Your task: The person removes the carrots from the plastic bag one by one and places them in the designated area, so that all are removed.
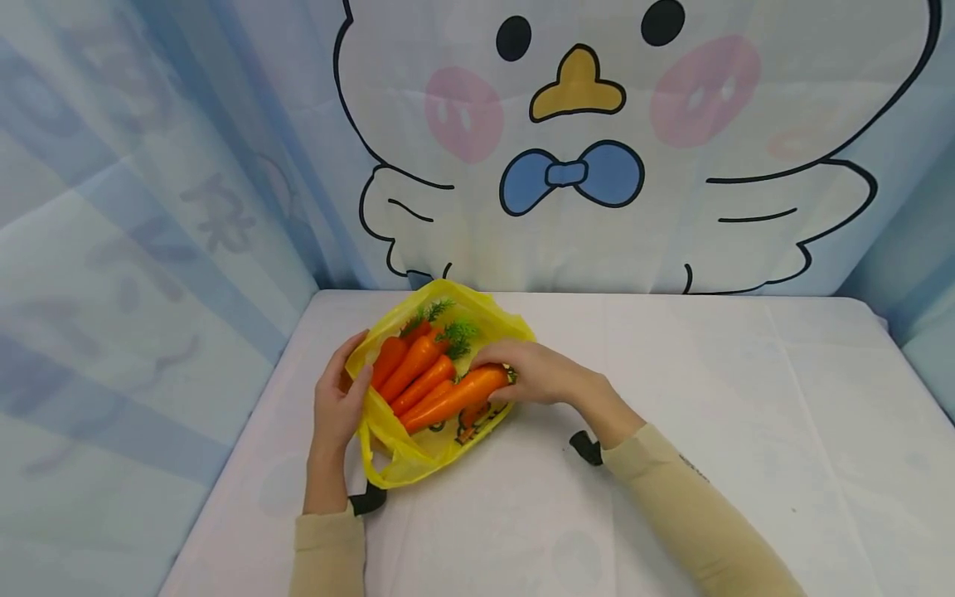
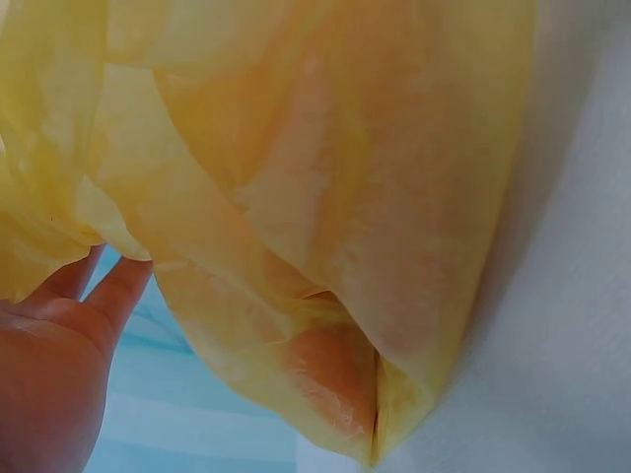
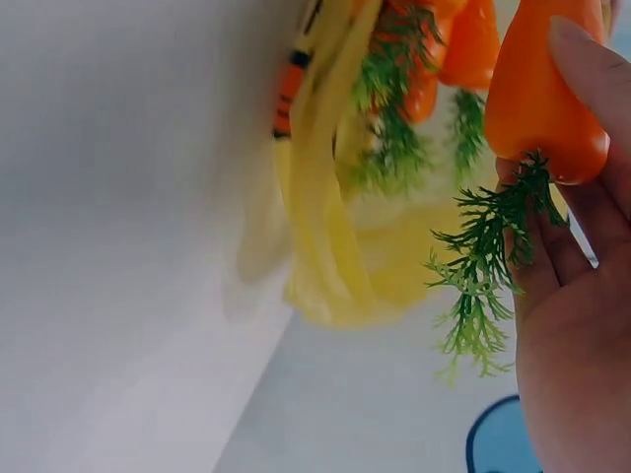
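A yellow plastic bag [image 1: 406, 468] lies on the table with its mouth spread wide, and several orange carrots [image 1: 412, 365] with green feathery tops show inside it. My left hand [image 1: 339, 406] holds the bag's left edge between thumb and fingers; in the left wrist view the fingertips pass behind the thin yellow plastic [image 2: 325, 197]. At the bag's right side my right hand [image 1: 540, 373] grips one carrot [image 1: 464, 396] near its leafy end, over the other carrots. The right wrist view shows the thumb on this carrot [image 3: 542, 99], its green leaves [image 3: 483, 266] hanging beside the palm.
The table [image 1: 709, 398] has a white cloth that spreads to the right and in front of the bag. A curtain [image 1: 567, 240] with a cartoon character stands along the back edge, and pale blue fabric [image 1: 149, 290] hangs at the left.
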Action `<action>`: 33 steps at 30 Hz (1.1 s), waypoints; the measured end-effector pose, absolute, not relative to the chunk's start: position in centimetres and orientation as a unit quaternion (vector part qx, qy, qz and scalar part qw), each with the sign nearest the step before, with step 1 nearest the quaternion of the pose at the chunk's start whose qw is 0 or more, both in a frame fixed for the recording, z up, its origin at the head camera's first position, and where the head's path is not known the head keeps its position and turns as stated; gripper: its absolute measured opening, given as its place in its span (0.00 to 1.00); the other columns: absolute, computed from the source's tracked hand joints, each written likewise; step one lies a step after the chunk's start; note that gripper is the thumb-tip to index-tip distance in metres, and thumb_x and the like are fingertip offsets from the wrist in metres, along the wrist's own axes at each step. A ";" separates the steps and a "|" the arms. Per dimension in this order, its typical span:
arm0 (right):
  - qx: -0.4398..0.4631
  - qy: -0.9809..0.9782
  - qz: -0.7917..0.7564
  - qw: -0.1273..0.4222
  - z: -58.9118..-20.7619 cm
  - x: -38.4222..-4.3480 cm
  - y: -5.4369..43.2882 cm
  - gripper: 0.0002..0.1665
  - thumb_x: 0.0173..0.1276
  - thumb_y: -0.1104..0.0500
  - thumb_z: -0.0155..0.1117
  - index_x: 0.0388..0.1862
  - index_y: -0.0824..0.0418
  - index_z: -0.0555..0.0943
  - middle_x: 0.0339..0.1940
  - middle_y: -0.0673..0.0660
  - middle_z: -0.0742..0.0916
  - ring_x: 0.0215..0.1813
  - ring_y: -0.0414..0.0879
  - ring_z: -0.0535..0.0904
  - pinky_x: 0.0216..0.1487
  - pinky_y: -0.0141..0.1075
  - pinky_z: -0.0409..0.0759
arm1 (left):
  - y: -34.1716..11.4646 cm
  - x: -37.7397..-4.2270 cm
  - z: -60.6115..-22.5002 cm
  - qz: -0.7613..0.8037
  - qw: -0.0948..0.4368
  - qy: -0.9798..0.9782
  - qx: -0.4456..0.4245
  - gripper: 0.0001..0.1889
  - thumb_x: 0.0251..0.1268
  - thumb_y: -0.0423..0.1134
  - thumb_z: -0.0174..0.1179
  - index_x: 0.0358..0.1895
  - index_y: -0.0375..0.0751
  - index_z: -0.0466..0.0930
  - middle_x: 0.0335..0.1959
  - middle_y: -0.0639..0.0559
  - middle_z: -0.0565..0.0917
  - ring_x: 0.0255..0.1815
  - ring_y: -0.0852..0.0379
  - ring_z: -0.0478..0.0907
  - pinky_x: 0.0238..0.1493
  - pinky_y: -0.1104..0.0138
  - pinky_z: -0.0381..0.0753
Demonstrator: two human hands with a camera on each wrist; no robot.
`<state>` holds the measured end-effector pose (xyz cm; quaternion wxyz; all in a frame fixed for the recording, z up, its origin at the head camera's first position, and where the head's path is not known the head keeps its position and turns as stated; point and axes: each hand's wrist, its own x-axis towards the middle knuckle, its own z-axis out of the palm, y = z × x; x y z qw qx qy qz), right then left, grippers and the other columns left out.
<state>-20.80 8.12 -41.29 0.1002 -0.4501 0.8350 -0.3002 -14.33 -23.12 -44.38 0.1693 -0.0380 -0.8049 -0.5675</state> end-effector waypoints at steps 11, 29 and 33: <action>-0.384 0.852 -0.356 0.023 -39.7 -21.1 13.6 0.25 0.61 0.62 0.77 0.58 0.60 0.81 0.55 0.53 0.84 0.51 0.49 0.75 0.56 0.48 0.77 | -23.0 -14.2 -44.2 -0.562 0.169 -0.809 -0.027 0.24 0.76 0.31 0.53 0.72 0.43 0.70 0.71 0.52 0.72 0.71 0.55 0.65 0.69 0.70 0.67; -0.260 0.897 -0.358 -0.007 -41.6 -21.6 21.0 0.25 0.62 0.64 0.76 0.58 0.61 0.80 0.53 0.58 0.83 0.49 0.52 0.75 0.56 0.53 0.75 | -22.9 -14.1 -44.0 -0.563 0.170 -0.809 -0.024 0.24 0.76 0.32 0.53 0.72 0.42 0.70 0.71 0.51 0.72 0.71 0.56 0.66 0.68 0.70 0.67; -0.239 0.904 -0.354 -0.009 -42.2 -21.5 22.1 0.26 0.62 0.64 0.75 0.59 0.62 0.80 0.56 0.60 0.82 0.50 0.54 0.75 0.58 0.54 0.75 | -23.0 -14.1 -44.0 -0.567 0.167 -0.806 -0.023 0.24 0.76 0.31 0.52 0.72 0.42 0.70 0.71 0.51 0.72 0.71 0.56 0.66 0.68 0.70 0.67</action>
